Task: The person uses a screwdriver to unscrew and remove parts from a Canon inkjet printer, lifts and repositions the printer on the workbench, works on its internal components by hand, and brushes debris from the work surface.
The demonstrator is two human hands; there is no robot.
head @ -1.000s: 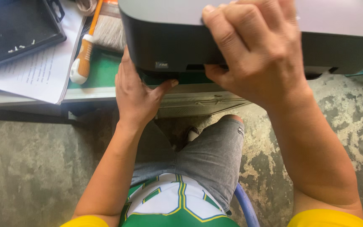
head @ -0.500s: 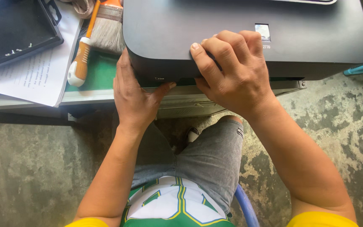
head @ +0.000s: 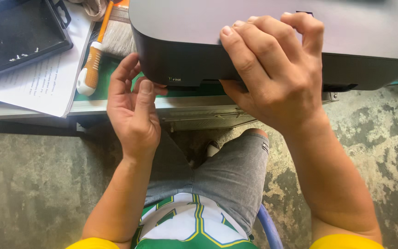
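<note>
A big dark grey printer [head: 194, 32] rests on the table edge over a green mat [head: 111, 74]. My right hand [head: 272, 74] grips its near edge, fingers curled over the top and thumb underneath. My left hand [head: 132, 103] sits at the printer's near left corner, fingers spread and bent, thumb touching the lower front face, holding nothing.
A paintbrush [head: 118, 32] with an orange and white handle lies left of the printer. Further left, a black tray [head: 17, 37] holding small screws sits on printed papers [head: 42, 87]. Below are my knees in grey shorts, a blue chair rim [head: 268, 228] and a mottled concrete floor.
My left hand has come off the printer's underside and opened its fingers at the corner. My right hand has slid rightward along the front edge, and the view has shifted closer.
</note>
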